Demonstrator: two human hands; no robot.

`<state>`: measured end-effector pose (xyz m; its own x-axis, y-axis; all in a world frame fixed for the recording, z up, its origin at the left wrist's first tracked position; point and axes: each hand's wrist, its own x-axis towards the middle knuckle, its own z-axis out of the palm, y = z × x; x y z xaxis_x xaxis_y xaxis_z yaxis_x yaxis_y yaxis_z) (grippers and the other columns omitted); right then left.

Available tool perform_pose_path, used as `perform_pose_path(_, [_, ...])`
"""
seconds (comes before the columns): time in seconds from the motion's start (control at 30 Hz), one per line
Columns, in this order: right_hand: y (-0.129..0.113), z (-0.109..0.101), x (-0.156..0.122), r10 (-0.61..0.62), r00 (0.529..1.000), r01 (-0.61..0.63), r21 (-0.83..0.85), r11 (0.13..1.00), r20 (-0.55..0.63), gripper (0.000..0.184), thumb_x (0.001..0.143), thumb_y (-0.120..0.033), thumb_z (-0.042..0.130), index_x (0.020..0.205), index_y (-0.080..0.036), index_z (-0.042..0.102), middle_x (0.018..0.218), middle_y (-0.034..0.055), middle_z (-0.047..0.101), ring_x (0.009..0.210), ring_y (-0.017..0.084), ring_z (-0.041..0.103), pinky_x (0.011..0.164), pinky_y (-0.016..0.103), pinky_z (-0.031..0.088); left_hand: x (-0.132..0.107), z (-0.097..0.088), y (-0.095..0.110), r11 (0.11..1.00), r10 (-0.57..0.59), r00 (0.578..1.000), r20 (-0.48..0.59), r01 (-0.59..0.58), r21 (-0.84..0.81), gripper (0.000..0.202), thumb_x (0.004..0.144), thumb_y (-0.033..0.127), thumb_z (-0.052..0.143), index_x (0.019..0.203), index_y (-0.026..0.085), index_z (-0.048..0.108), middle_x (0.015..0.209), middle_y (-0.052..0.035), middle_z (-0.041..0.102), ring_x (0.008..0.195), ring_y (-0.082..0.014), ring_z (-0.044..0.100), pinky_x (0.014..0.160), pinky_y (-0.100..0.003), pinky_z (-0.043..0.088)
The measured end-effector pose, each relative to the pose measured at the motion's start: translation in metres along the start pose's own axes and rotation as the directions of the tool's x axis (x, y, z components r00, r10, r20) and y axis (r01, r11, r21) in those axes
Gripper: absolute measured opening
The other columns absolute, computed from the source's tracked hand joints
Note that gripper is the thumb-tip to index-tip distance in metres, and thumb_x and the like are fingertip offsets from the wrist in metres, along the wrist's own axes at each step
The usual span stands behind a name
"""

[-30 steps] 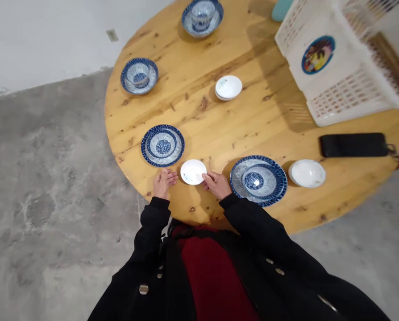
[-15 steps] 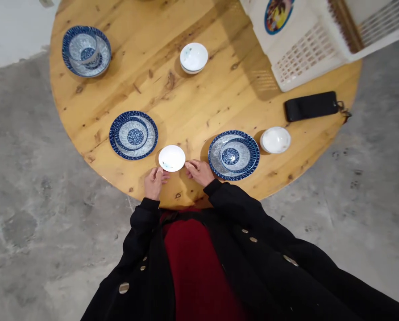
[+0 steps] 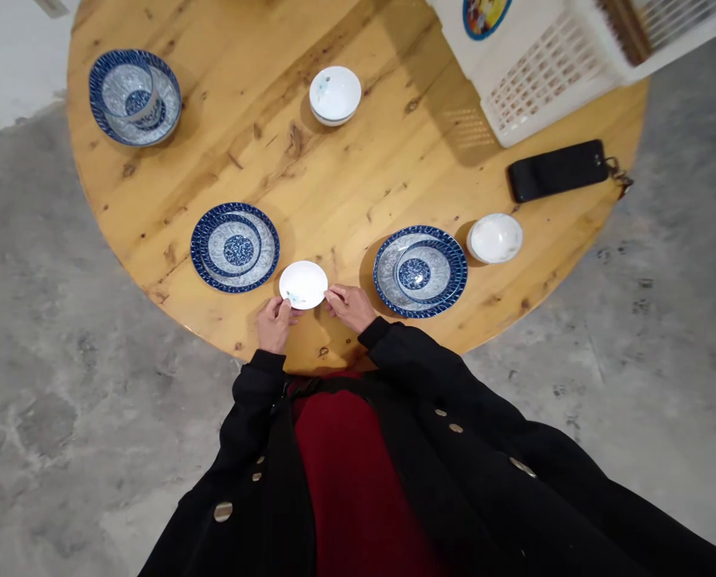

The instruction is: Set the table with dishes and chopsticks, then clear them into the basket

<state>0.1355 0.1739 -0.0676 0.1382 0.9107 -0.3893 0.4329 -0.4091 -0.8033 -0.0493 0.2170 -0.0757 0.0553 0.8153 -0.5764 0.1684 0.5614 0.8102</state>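
A small white bowl with a faint bluish pattern is held between my hands, close to the near table edge. My left hand grips its lower left rim, thumb on top and fingers underneath. My right hand pinches the rim on the right side. To the left of the bowl lies a blue-and-white plate with a smaller matching dish on it. Right of my right hand is another blue-rimmed plate bearing a smaller blue-and-white bowl.
On the round wooden table stand a white bowl at right and white bowls stacked farther back. A large blue-and-white bowl with a smaller one inside sits far left. A black phone lies near a white plastic basket.
Both hands stay on the white bowl, and my right fingers now overlap its rim more. The whole view has shifted and turned slightly; the other dishes keep their places on the table.
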Motion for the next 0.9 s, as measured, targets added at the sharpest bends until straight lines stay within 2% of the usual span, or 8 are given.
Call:
perform_pose_path(0.23, [0.001,-0.01,0.003,0.047,0.998,-0.049,-0.047,0.998,-0.044,0.035,0.098,-0.039,0.046,0.078,-0.019,0.066,0.07,0.0038,0.07,0.064,0.017,0.065,0.061,0.024,0.042,-0.002,0.002,0.004,1.0,-0.027,0.999,0.03,0.027,0.004,0.023,0.082,0.041,0.066,0.087,0.018,0.063,0.077,-0.004,0.072,0.072,-0.0225,0.075,0.057,-0.026,0.053])
perform_pose_path(0.37, [-0.007,-0.016,0.01,0.021,0.998,-0.028,-0.101,0.994,-0.063,0.033,0.097,-0.042,0.049,0.086,-0.018,0.069,0.073,0.0051,0.072,0.065,0.019,0.067,0.061,0.025,0.044,-0.002,0.002,0.004,0.999,-0.011,0.999,0.034,0.01,0.031,0.023,0.083,0.042,0.065,0.087,0.019,0.062,0.077,-0.0042,0.072,0.071,-0.0229,0.074,0.057,-0.028,0.054])
perform_pose_path(0.53, [-0.023,-0.036,0.033,0.0,0.984,-0.015,-0.085,0.996,-0.179,0.031,0.096,-0.043,0.049,0.085,-0.02,0.067,0.073,0.005,0.073,0.065,0.019,0.069,0.062,0.026,0.047,-0.001,-0.005,0.005,1.0,-0.022,1.0,0.015,0.022,0.009,0.033,0.08,0.05,0.069,0.091,0.02,0.063,0.072,-0.0055,0.072,0.067,-0.0249,0.073,0.055,-0.031,0.055])
perform_pose_path(0.7, [-0.037,-0.08,0.092,-0.036,0.951,0.028,-0.033,0.999,-0.309,0.031,0.095,-0.041,0.049,0.078,-0.02,0.063,0.07,0.0037,0.072,0.059,0.017,0.068,0.061,0.025,0.051,-0.005,-0.015,0.009,1.0,-0.014,0.999,0.03,0.015,-0.023,0.051,0.076,0.067,0.068,0.092,0.018,0.062,0.075,-0.0082,0.073,0.067,-0.0249,0.073,0.056,-0.032,0.056])
perform_pose_path(0.9, [-0.053,-0.133,0.201,0.123,0.896,-0.142,-0.011,0.99,-0.426,0.029,0.093,-0.042,0.055,0.08,-0.016,0.063,0.071,0.0053,0.073,0.055,0.014,0.066,0.061,0.025,0.053,-0.018,-0.041,0.005,0.999,-0.042,0.999,-0.011,0.041,-0.01,0.065,0.073,0.079,0.061,0.094,0.018,0.063,0.079,-0.01,0.075,0.072,-0.026,0.074,0.062,-0.035,0.059])
